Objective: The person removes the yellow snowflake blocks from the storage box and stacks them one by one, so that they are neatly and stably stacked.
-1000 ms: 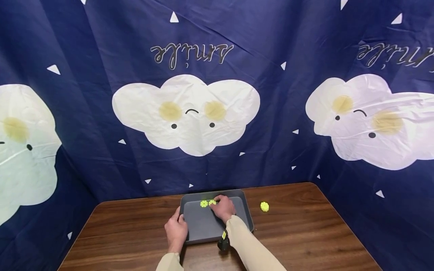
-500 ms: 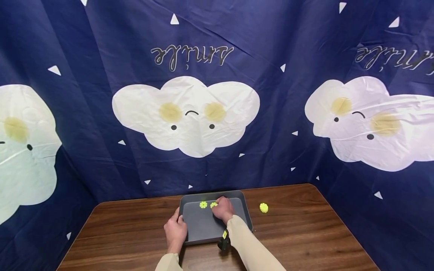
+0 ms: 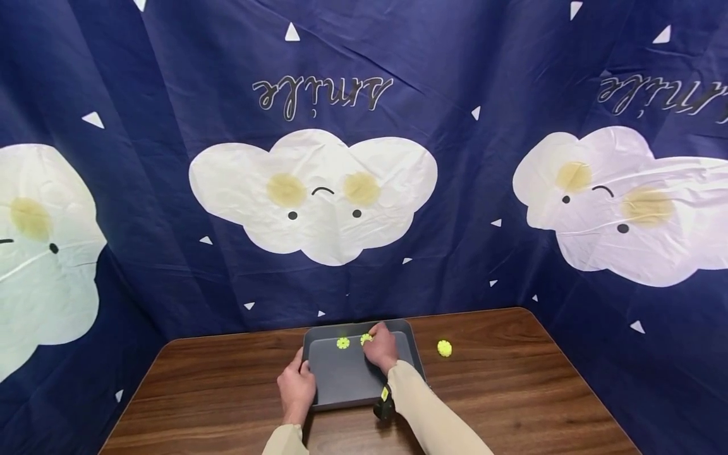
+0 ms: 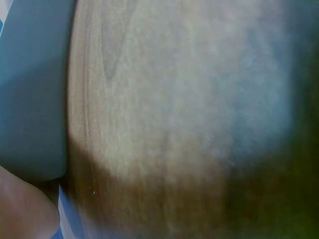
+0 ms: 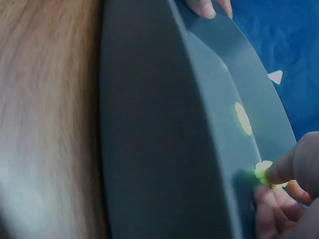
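The grey baking tray point(image 3: 341, 379) lies on the table, its left side held by my left hand point(image 3: 296, 385); in the right wrist view the left thumb point(image 5: 205, 9) laps over the rim. My right hand point(image 3: 382, 346) is inside the tray near the far wall. Between its thumb and fingers it pinches a yellow-green flower-shaped disc point(image 5: 262, 170), partly covered by the thumb. A second such disc point(image 3: 342, 343) lies to the left on the tray floor, apart from the held one. In the left wrist view only the tray's outer wall point(image 4: 32, 89) and a blurred bit of hand show.
A small stack of the same yellow-green discs point(image 3: 445, 348) stands on the wooden table point(image 3: 500, 379), right of the tray. A dark blue cloth point(image 3: 466, 265) with cloud prints hangs behind the table and along both sides.
My right hand has shifted slightly to the right along the far wall with its disc, widening the gap to the other disc. The left hand and tray have stayed put.
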